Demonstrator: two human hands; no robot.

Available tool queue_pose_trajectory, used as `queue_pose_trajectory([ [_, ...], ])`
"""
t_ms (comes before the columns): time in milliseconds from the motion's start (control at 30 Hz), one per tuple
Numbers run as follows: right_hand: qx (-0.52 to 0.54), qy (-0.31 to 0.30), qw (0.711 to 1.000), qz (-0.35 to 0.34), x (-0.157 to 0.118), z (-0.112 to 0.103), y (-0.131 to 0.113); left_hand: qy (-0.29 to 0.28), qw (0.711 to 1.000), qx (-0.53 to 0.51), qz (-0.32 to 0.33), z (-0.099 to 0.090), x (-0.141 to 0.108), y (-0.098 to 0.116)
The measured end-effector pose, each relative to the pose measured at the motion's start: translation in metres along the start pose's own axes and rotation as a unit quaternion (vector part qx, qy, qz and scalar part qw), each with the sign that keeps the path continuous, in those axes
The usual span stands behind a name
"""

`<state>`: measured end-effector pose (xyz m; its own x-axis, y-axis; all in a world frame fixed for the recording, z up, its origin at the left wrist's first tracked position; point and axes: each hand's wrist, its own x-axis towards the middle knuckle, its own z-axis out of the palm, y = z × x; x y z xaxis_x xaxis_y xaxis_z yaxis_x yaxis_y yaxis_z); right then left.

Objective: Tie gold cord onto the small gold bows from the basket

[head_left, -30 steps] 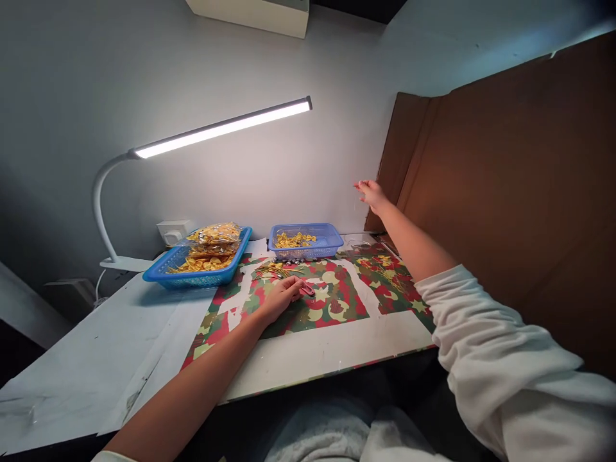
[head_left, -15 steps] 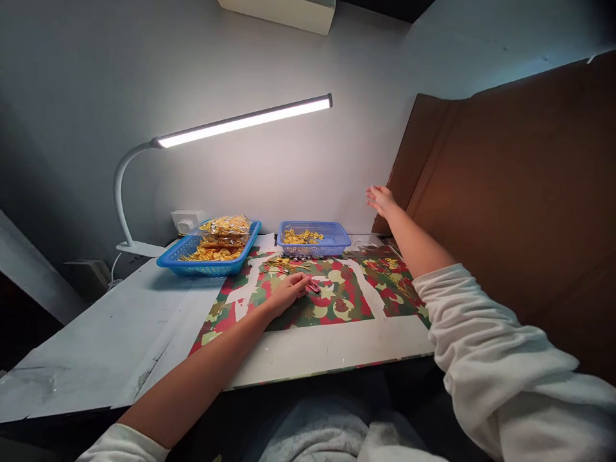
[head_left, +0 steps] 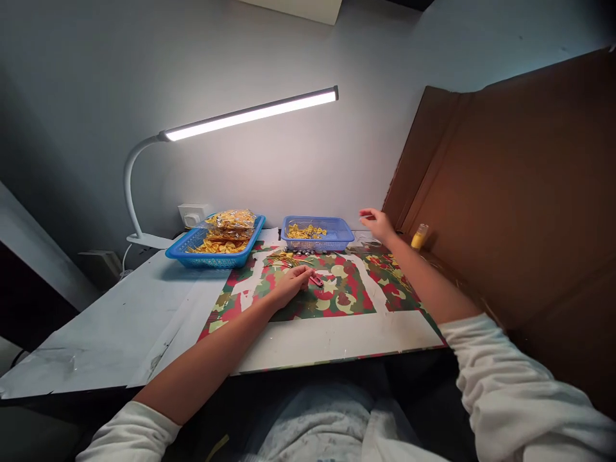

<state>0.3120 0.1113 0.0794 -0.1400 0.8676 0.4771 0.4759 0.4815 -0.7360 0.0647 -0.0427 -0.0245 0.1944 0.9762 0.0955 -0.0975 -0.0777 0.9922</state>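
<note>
My left hand (head_left: 292,283) rests low over the patterned mat (head_left: 341,298), fingers pinched. Right at its fingertips is a small pink-red oblong piece (head_left: 317,280); whether the pinch grips it or something hidden, I cannot tell. Just beyond lie gold-coloured strands (head_left: 283,258). My right hand (head_left: 378,226) is raised at the far right of the table, beside the purple-blue basket (head_left: 344,236), thumb and fingers drawn together. Anything between them is too small to make out. Gold bow-like pieces (head_left: 308,231) lie in that basket, and several silvery beads (head_left: 310,252) sit in front of it.
A blue basket (head_left: 216,260) at the left holds gold pieces and clear bags (head_left: 233,221). A lit lamp (head_left: 255,114) reaches overhead. Cardboard (head_left: 520,192) walls off the right side, with a yellow container (head_left: 419,236) near its foot. More gold pieces (head_left: 392,269) lie at the mat's right.
My right hand has come down and slightly left, its fingers drawing together. My left hand keeps its place by the pink-red piece. The view has shifted a little, uncovering the yellow container.
</note>
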Motion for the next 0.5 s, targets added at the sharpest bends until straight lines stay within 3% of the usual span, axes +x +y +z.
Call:
queue_pose_trajectory([
  [133, 0.132, -0.168, 0.975, -0.053, -0.072, 0.048, -0.02, -0.026, 0.998, -0.05, -0.013, 0.001, -0.002, 0.003],
  [233, 0.166, -0.221, 0.957, -0.089, -0.11, 0.081, -0.027, -0.033, 0.998, -0.057, -0.013, 0.002, -0.005, 0.006],
  [333, 0.192, -0.228, 0.95, -0.095, -0.125, 0.099, -0.027, -0.021, 0.999, -0.042, -0.013, 0.002, -0.007, 0.009],
  [500, 0.197, -0.165, 0.963, -0.08, -0.131, 0.104, -0.022, 0.022, 0.999, 0.043, -0.013, 0.001, -0.009, 0.014],
])
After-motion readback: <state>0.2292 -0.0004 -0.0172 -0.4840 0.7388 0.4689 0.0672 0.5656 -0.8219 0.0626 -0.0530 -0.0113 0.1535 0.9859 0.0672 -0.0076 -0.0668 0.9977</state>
